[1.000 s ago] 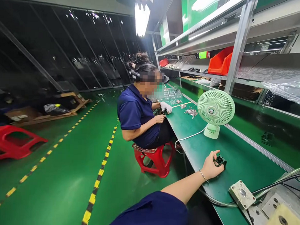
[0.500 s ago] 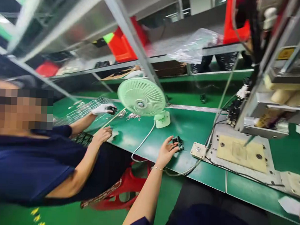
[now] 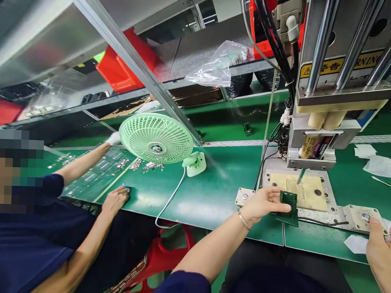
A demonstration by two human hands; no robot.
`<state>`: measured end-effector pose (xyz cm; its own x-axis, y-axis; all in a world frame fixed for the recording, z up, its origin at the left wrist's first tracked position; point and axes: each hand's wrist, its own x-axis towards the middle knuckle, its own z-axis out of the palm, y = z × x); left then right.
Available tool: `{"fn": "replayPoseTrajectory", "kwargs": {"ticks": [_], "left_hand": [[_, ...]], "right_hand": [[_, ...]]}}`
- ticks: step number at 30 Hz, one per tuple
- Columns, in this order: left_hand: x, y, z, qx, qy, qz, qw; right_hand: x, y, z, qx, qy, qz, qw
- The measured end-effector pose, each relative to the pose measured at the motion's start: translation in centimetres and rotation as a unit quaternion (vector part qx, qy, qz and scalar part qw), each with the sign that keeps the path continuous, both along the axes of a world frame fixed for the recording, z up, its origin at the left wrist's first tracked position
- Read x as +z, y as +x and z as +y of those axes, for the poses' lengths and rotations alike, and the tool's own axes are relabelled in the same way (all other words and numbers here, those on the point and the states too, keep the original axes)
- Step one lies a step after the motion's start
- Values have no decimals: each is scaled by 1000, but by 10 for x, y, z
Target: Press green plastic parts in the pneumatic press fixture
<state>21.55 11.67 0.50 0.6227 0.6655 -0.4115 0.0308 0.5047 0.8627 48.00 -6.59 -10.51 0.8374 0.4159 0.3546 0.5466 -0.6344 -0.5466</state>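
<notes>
My left hand (image 3: 263,202) grips a small dark green part (image 3: 288,206) and holds it at the front left edge of the beige fixture plate (image 3: 309,191) under the press (image 3: 324,121). A thin press tip (image 3: 301,176) hangs just above the plate, right of the part. My right hand (image 3: 381,253) sits at the lower right edge, partly cut off, its thumb beside a metal button box (image 3: 361,216). Something white shows at its fingertips. A second button box (image 3: 245,196) lies just left of my left hand.
A pale green desk fan (image 3: 156,138) stands on the green bench (image 3: 213,194), its white cord trailing over the front edge. A co-worker sits at left with one hand (image 3: 116,199) on the bench near small metal parts (image 3: 143,165). White paper scraps (image 3: 379,163) lie at right.
My view has swung right from the co-worker to the press. My left hand has carried the dark part from the bare bench beside the fan across to the fixture plate. My right hand has come into view.
</notes>
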Motion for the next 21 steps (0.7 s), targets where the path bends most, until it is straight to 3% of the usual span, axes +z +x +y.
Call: {"fn": "replayPoseTrajectory", "kwargs": {"ticks": [5,8,12,15,18,20,21], "left_hand": [[-20,42,20,-11,34,-17,999],[-33,50,30,-17,152,8,988],[-40,51,28,-40,298,71,951],[-31,42,18,-34,409,127,903],[-16,14,12,35,523,203,827],[-15,-15,13,113,531,258,799],[-17,-30,14,151,511,281,798]], "right_hand": [[-1,0,0,1,-4,18,1000],[-1,-1,2,-9,-11,41,999],[0,1,0,-26,-24,75,997],[-3,4,-2,-30,-32,91,995],[-6,9,-2,-36,-40,110,993],[-7,11,-1,-44,-50,131,989],[-7,13,0,-49,-58,141,987]]}}
